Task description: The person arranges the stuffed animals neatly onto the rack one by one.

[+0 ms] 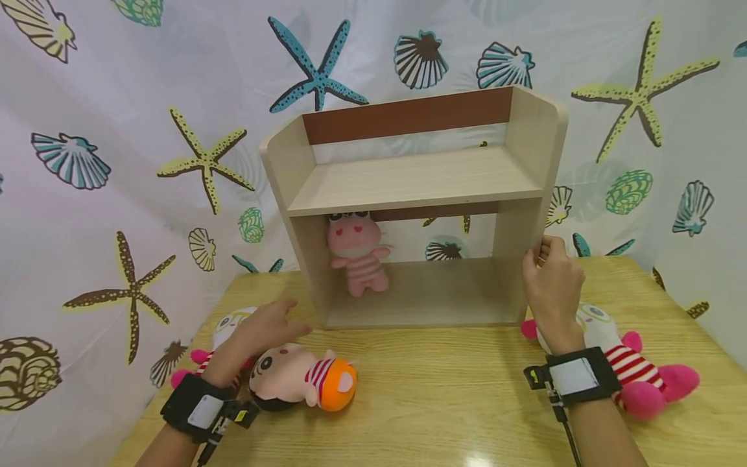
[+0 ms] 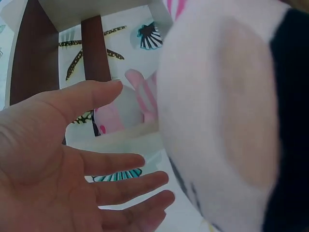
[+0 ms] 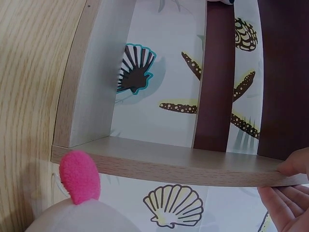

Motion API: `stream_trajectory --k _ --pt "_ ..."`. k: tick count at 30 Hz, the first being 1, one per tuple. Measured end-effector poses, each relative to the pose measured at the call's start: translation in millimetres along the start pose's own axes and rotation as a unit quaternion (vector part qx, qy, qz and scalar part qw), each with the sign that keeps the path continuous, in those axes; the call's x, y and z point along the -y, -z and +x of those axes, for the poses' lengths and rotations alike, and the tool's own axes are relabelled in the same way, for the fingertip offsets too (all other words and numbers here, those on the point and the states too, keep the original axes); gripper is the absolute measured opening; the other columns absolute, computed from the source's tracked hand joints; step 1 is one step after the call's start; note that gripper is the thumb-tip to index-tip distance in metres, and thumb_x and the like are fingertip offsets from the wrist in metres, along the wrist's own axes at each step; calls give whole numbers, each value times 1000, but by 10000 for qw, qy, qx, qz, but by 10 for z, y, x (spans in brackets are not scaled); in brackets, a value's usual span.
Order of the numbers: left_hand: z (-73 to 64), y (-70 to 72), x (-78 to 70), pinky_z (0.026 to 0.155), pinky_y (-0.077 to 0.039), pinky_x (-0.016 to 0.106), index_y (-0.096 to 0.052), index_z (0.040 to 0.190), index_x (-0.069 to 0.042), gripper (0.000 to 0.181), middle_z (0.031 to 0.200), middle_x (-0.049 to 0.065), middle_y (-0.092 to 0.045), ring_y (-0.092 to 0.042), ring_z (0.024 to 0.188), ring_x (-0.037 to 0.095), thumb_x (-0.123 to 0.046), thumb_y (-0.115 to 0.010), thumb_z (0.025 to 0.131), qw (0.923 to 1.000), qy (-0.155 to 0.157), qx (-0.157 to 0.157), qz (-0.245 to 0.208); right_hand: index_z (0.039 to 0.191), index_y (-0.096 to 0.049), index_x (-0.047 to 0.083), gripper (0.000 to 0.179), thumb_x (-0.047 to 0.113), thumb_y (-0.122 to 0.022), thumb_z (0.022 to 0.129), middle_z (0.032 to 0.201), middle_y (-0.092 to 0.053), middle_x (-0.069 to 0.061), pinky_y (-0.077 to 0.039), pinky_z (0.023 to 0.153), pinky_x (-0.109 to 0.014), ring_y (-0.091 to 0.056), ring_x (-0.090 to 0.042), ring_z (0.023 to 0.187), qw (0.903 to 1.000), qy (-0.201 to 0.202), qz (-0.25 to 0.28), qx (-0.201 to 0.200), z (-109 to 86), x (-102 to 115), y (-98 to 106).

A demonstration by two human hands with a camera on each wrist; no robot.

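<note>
A small two-tier wooden shelf [image 1: 420,183] stands on the table. My right hand [image 1: 553,282] grips the edge of its right side panel; in the right wrist view the thumb [image 3: 297,163] lies on the panel's inner side, with fingers on its outer side. Left of the shelf, my left hand [image 1: 274,331] is held out with fingers spread, touching nothing that I can see. Below it lies a plush doll [image 1: 300,376] with an orange bottom and striped top. A pink striped plush toy [image 1: 360,259] sits upright in the lower compartment at its left end.
A plush toy with pink limbs and red stripes [image 1: 633,363] lies on the right, partly behind my right wrist. A similar plush toy [image 1: 230,324] lies at the left, partly hidden by my left arm. Behind the wooden table [image 1: 420,402] hangs a seashell-patterned cloth [image 1: 373,45].
</note>
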State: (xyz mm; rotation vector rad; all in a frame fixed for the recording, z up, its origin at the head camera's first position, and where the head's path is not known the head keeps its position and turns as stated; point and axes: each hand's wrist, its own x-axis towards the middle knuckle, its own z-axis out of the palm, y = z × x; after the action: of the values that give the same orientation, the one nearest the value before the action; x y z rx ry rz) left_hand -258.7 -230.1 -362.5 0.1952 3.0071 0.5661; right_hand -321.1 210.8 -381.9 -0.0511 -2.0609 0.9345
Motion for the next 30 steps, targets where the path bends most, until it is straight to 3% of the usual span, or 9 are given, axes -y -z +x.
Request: stream_trajectory --k 4,9,14,20,23,30 --pt "-25 22 101 94 -47 56 -45 137 14 72 127 30 -58 -59 111 42 -37 -68 91 9991 201 335 141 118 -58 -12 30 6 -65 95 112 -67 -30 -54 82 -53 -67 -44 99 10000 3 18 3 1 5 0" --pt "-75 31 238 85 -51 51 -56 126 12 62 111 23 -64 -61 93 33 -37 -69 90 9968 494 609 120 118 -59 -12 30 6 -65 95 112 -67 -30 -54 82 -53 -67 -45 99 10000 11 -10 -13 -4 2 -12" --pt "-136 39 333 73 -50 41 -61 120 12 63 103 16 -64 -57 84 27 -42 -71 88 9953 655 696 151 117 -59 -13 29 6 -65 95 110 -67 -30 -54 81 -53 -68 -45 97 10000 81 -27 -42 -3 -9 -10" --pt "-159 67 359 79 -52 44 -62 121 12 69 110 18 -66 -59 89 27 -48 -70 88 9955 606 679 283 115 -59 -13 28 5 -64 95 109 -67 -31 -54 81 -54 -68 -45 95 9999 135 25 -95 20 -39 12" --pt "-171 76 365 77 -52 43 -65 118 8 67 104 14 -66 -58 87 26 -51 -69 87 9940 714 762 332 116 -59 -13 28 6 -64 95 109 -67 -31 -54 82 -54 -68 -45 96 9999 135 23 -67 21 -41 10" --pt "-195 45 343 59 -39 30 -65 84 -6 52 69 2 -49 -51 67 18 -58 -70 83 9901 569 1195 476 116 -59 -13 28 6 -64 95 110 -67 -30 -54 81 -54 -68 -45 96 9999 121 23 -79 7 -30 -8"
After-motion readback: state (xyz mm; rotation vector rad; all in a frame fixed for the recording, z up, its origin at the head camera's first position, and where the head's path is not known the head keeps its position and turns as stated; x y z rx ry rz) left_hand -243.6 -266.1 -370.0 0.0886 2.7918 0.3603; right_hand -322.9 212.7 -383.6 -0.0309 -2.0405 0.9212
